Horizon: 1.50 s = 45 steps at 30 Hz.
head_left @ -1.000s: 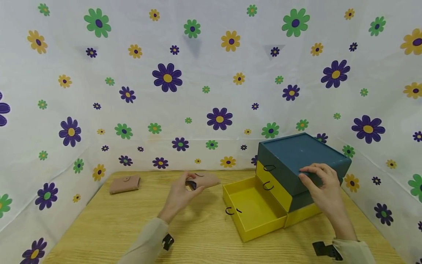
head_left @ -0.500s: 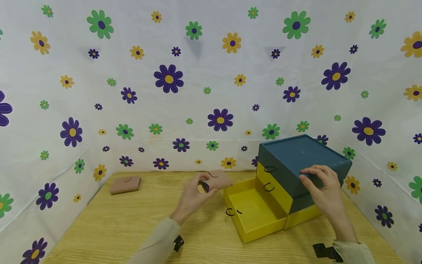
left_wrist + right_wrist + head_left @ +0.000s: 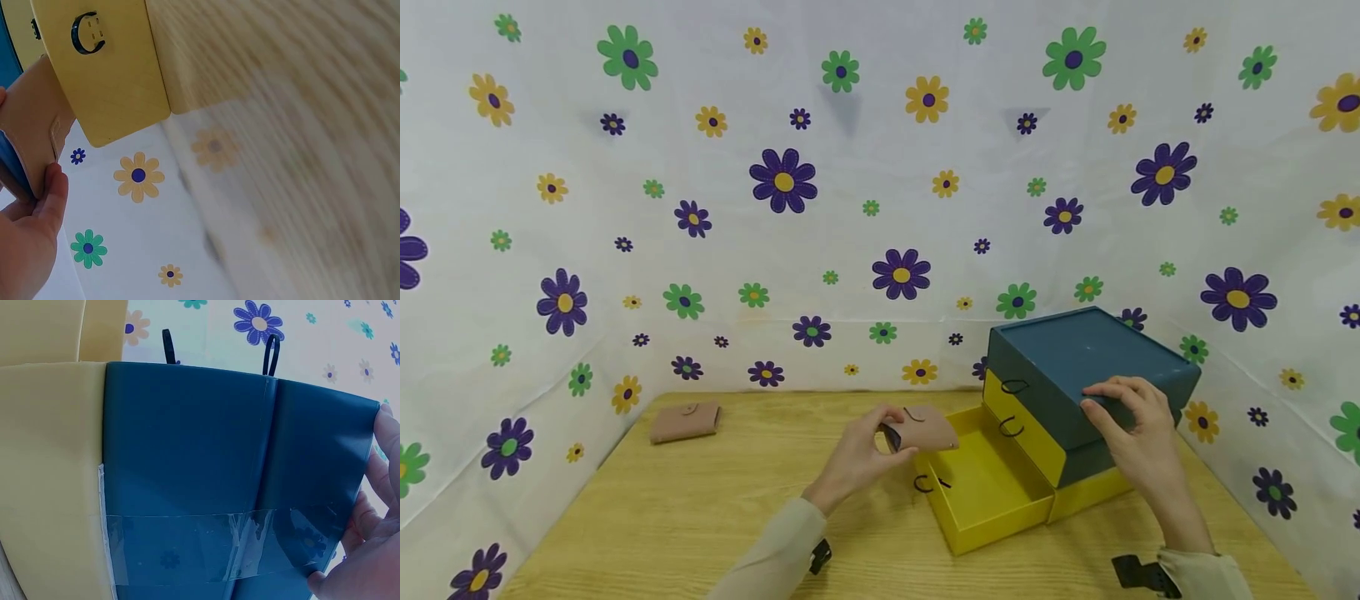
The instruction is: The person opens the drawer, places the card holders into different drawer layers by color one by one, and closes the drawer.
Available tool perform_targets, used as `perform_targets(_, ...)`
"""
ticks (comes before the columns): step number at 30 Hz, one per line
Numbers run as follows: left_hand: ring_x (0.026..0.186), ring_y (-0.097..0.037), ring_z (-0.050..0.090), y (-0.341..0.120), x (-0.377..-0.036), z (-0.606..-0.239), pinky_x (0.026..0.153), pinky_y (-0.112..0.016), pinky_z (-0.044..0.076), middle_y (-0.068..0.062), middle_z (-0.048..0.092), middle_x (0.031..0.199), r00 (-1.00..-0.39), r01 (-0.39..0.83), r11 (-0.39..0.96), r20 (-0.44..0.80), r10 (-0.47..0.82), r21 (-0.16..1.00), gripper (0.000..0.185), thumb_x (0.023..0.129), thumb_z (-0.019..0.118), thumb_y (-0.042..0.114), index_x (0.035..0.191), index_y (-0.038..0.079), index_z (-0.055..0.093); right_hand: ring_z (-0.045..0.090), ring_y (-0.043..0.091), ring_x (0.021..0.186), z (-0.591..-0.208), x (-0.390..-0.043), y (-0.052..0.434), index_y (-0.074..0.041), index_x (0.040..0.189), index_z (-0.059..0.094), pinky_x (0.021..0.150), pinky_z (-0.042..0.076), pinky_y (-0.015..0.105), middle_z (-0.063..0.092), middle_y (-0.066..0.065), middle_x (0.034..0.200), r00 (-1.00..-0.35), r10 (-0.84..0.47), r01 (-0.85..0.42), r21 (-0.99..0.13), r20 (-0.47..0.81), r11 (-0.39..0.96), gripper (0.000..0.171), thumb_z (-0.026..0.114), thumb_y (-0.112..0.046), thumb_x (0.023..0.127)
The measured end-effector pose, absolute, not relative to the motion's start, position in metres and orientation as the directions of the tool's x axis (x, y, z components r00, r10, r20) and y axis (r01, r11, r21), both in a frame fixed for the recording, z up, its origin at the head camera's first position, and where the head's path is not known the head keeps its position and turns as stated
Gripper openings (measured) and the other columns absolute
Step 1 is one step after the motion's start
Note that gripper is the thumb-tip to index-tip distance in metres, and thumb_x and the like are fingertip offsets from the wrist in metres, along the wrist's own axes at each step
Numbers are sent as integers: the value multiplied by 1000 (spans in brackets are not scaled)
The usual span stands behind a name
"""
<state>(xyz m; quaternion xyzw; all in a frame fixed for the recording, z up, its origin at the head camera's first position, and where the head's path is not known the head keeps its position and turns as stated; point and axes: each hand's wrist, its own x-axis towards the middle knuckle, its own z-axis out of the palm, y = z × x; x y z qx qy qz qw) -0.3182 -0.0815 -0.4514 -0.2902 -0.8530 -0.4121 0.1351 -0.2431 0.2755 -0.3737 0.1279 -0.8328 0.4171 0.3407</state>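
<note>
My left hand [image 3: 861, 458] pinches a pink-beige wallet [image 3: 931, 429] with a snap tab, thumb below and fingers above. The wallet hangs over the left rim of a pulled-out yellow drawer [image 3: 1000, 521]. A dark blue inside edge of the wallet [image 3: 37, 112] shows in the left wrist view. The drawer belongs to a blue-and-yellow drawer box [image 3: 1086, 342] at the right. On that box's upper edge rests my right hand [image 3: 1150, 442]. In the right wrist view its fingers lie along the top and its thumb [image 3: 317, 582] touches the blue side.
A second pink-beige wallet [image 3: 685, 421] lies at the back left of the wooden table [image 3: 647, 508]. Black loop handles [image 3: 1011, 425] stick out of the drawer fronts. Flowered white sheets [image 3: 850, 242] surround the table at the back and sides.
My left hand has carried the wallet rightward and nearer, from beside the drawer to over its left rim. The right hand has stayed on the box.
</note>
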Motion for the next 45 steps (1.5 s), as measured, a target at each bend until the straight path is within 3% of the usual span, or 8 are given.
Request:
perform_targets(17,98,-12,61,-75,-323,-449,89,-40,54,3,66,114,-789,607,512,384,479,608,35,86,75,37,113,19,63,32,39,123,-374,-243,276,0,105,69,98,21,68,50,15,113,-731,66,-503,-602,679,620,15,66,-8,93)
perform_targets(24,112,-22,61,-80,-324,-449,95,-43,52,-6,60,131,-808,585,590,337,483,557,47,88,67,53,121,19,68,31,40,124,-373,-243,276,0,106,68,98,21,70,50,16,115,-735,67,-498,-604,675,622,15,65,-8,94)
perform_targets(31,127,-34,53,-86,-323,-443,103,-50,46,-13,55,139,-795,599,611,294,530,518,44,91,65,41,130,20,64,31,40,125,-371,-243,275,0,106,68,100,20,71,50,16,116,-734,69,-500,-606,676,619,15,65,-8,93)
perform_targets(39,110,-17,60,-82,-326,-440,94,-39,51,-1,63,122,-769,635,613,307,561,471,43,93,63,43,129,19,65,30,42,126,-372,-244,275,0,107,68,99,20,71,50,16,116,-742,67,-492,-609,667,621,16,66,-9,93)
perform_targets(45,112,-20,62,-73,-325,-439,96,-39,52,-3,66,122,-764,643,631,311,565,433,45,93,63,44,128,17,65,31,39,125,-373,-242,274,-1,106,69,97,21,68,50,14,115,-746,73,-484,-614,662,624,15,66,-8,93)
